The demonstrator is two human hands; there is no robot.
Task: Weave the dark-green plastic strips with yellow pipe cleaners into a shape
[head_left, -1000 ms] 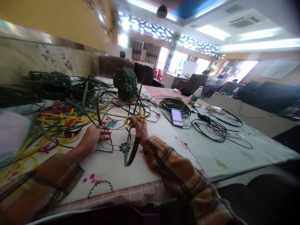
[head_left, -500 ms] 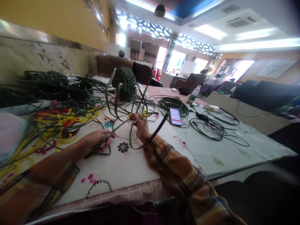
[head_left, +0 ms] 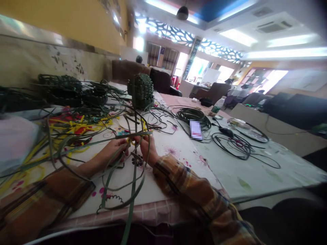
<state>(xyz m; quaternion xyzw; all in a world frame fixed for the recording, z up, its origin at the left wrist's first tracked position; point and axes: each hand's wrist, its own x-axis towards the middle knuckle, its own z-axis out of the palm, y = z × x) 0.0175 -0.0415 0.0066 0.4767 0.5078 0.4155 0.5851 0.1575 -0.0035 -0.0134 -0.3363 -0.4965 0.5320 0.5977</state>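
Over the flowered tablecloth, both hands work on a loose weaving of long dark green flat strips (head_left: 132, 194) with small yellow ties. My right hand (head_left: 149, 149) grips the right side of its crossing point, fingers closed. From the left, my left hand (head_left: 118, 149) pinches the weaving close to that crossing, its fingers bent and partly hidden by strips. One strip runs nearly level across the top of both hands, and another hangs down past the table's front edge. Several strip ends curve into loops below the hands.
A woven green ball-like piece (head_left: 141, 89) stands behind the hands. Green and yellow strips (head_left: 76, 127) are heaped at left, with dark woven pieces (head_left: 62, 89) beyond. To the right lie a coil of green strip (head_left: 190, 114), a phone (head_left: 196, 130), cables (head_left: 231, 146) and a bottle (head_left: 218, 105).
The weaving has been turned, so strips now hang toward me and stretch left. My left hand has moved right and up to the crossing, beside my right hand. The view has shifted slightly.
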